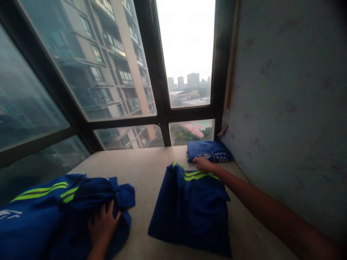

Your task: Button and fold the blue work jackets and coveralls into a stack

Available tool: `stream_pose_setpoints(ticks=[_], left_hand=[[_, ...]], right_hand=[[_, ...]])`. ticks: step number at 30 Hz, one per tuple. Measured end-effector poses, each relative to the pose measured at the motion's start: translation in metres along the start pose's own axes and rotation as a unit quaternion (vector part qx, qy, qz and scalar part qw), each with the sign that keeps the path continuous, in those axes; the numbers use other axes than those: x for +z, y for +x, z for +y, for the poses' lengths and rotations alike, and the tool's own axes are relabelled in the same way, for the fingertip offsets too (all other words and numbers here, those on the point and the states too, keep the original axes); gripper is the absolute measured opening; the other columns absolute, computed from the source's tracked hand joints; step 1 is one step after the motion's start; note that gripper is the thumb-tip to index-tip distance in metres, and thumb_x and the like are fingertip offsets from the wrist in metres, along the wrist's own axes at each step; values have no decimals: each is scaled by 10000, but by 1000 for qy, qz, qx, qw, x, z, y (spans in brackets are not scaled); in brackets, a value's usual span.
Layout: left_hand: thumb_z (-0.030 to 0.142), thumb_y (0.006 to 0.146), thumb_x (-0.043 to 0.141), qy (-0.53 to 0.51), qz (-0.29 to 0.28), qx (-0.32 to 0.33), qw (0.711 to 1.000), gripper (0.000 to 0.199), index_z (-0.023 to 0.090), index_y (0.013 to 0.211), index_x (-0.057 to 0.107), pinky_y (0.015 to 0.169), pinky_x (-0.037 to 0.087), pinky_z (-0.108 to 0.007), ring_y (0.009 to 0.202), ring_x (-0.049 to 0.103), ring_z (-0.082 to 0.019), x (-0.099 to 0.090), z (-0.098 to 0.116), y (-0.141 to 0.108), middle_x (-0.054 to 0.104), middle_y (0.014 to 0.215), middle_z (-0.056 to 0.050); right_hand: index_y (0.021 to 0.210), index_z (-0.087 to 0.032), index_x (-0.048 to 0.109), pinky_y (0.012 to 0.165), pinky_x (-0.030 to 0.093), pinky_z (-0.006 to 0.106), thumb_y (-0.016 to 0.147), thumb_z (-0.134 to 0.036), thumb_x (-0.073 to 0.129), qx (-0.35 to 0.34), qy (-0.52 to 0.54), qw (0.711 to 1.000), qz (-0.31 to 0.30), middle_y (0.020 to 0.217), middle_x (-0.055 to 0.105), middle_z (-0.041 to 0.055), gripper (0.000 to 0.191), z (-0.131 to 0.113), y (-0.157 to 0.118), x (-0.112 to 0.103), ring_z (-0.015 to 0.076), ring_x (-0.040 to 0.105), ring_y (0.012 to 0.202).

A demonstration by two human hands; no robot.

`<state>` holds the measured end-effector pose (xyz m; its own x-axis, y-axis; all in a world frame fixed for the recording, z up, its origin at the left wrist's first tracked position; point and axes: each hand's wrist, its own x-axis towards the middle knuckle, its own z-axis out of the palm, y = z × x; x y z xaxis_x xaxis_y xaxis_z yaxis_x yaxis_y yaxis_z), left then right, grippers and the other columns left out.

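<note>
My left hand (104, 224) rests on a loose, rumpled blue garment (40, 216) with bright yellow-green stripes, its fingers spread over the cloth. At the far right of the board, my right hand (204, 163) reaches to the near edge of a neatly folded blue garment (210, 148) with white lettering. Its fingers look stretched out against that edge, though the undersides are hidden. Just below my right hand lies another blue garment (192, 213), partly folded into a rough rectangle, with the same stripes along its upper edge.
All three garments lie on a pale wooden board (143, 159). Dark-framed windows (162, 119) border its far and left sides, with tall buildings outside. On the right stands a papered wall (287, 108) with faint flower marks; its paper peels near the window corner.
</note>
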<state>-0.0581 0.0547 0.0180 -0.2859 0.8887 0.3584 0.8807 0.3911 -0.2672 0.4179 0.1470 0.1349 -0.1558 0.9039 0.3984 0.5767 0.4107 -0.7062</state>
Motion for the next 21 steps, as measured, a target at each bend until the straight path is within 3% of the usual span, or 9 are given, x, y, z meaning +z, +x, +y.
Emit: stream_pose_setpoints(ticks=[4, 7, 10, 12, 15, 18, 21], left_hand=[[343, 942, 387, -13, -23, -12, 1000, 466, 196, 1338, 585, 1002, 330, -572, 1192, 500, -366, -24, 5, -4, 544, 1336, -171], [321, 937, 366, -75, 55, -4, 996, 481, 130, 1319, 586, 1017, 363, -537, 1259, 466, -368, -42, 14, -19, 458, 1414, -221], [323, 934, 365, -198, 113, 65, 971, 485, 91, 1303, 576, 1052, 399, -437, 1312, 449, -319, -47, 40, -45, 401, 1474, -216], [330, 931, 386, -270, 86, 120, 952, 461, 128, 1292, 590, 1071, 406, -407, 1299, 480, -287, -45, 70, -66, 483, 1428, -177], [285, 897, 448, -284, -17, 172, 943, 416, 172, 1247, 641, 1086, 391, -442, 1270, 522, -287, -44, 126, -93, 579, 1360, -152], [165, 776, 533, -217, -117, 190, 950, 471, 125, 1225, 671, 1126, 299, -511, 1281, 511, -342, -54, 169, -106, 620, 1302, -202], [125, 744, 532, -191, -143, 201, 950, 552, 118, 1285, 640, 1144, 243, -502, 1310, 480, -347, -64, 183, -109, 614, 1313, -207]], right_hand=[[1205, -190, 612, 896, 540, 425, 947, -392, 597, 6, 5, 998, -54, 1232, 617, 76, 329, 11, -44, 28, 227, 627, 1041], [1213, -222, 646, 995, 486, 481, 904, -379, 627, 13, -4, 995, -103, 1227, 659, 103, 347, 37, -85, 29, 264, 629, 1103], [1310, -255, 617, 1101, 387, 494, 850, -398, 644, 8, -20, 990, -137, 1383, 584, 117, 482, 64, -130, 21, 305, 523, 1289], [1405, -270, 535, 1120, 361, 491, 788, -405, 697, -3, -41, 984, -174, 1491, 477, 115, 652, 71, -155, 17, 314, 439, 1368], [1479, -270, 437, 1128, 336, 501, 703, -313, 750, -9, -123, 973, -195, 1532, 415, 128, 838, 65, -177, 27, 335, 398, 1388], [1485, -249, 428, 1079, 359, 537, 717, -239, 723, -3, -224, 963, -151, 1455, 494, 161, 823, 53, -179, 51, 360, 482, 1285], [1458, -234, 467, 981, 416, 547, 772, -233, 694, -5, -298, 948, -113, 1290, 605, 173, 723, 47, -172, 73, 361, 563, 1131]])
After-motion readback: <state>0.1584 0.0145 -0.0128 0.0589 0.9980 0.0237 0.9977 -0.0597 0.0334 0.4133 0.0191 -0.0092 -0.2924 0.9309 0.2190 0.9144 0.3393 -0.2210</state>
